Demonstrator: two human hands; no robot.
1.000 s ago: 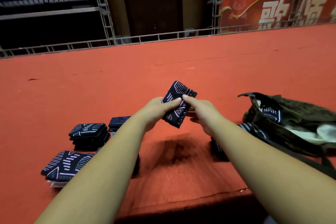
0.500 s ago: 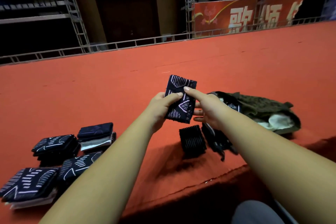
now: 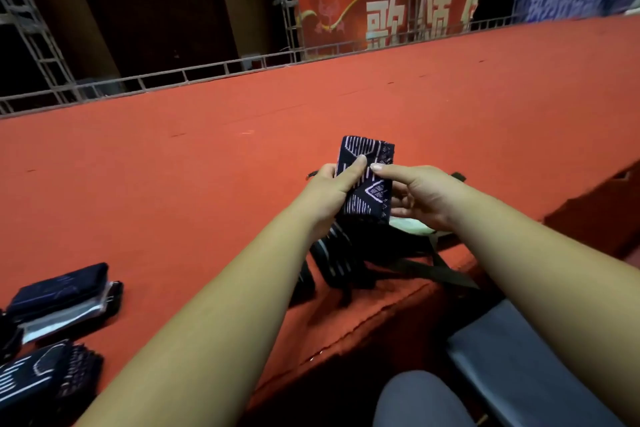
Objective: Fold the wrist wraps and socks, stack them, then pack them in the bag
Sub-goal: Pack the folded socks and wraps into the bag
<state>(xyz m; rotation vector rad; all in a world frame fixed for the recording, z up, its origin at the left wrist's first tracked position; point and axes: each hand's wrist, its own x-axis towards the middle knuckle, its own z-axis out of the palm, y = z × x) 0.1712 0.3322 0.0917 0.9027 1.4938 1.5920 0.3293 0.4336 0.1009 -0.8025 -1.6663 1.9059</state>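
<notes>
A folded black sock with white line patterns (image 3: 370, 180) is held upright above the red surface. My left hand (image 3: 329, 191) grips its left side with the thumb across its front. My right hand (image 3: 419, 194) pinches its right side, thumb on the front and fingers behind. Directly under the hands lies the dark olive bag (image 3: 408, 253), mostly hidden, with a bit of pale lining (image 3: 412, 227) showing and dark patterned pieces (image 3: 332, 260) at its mouth. Stacks of folded dark socks and wraps (image 3: 62, 298) sit at the left edge of the view.
The red carpeted platform (image 3: 207, 166) stretches far ahead; its front edge runs diagonally near my knee (image 3: 422, 399). A dark strap (image 3: 433, 274) trails from the bag along that edge. A metal railing (image 3: 207, 69) and red banner (image 3: 384, 14) stand beyond.
The view has swung right, so the folded stacks slid to the left edge. Both hands carried the sock rightward to above the bag, and it now stands more upright.
</notes>
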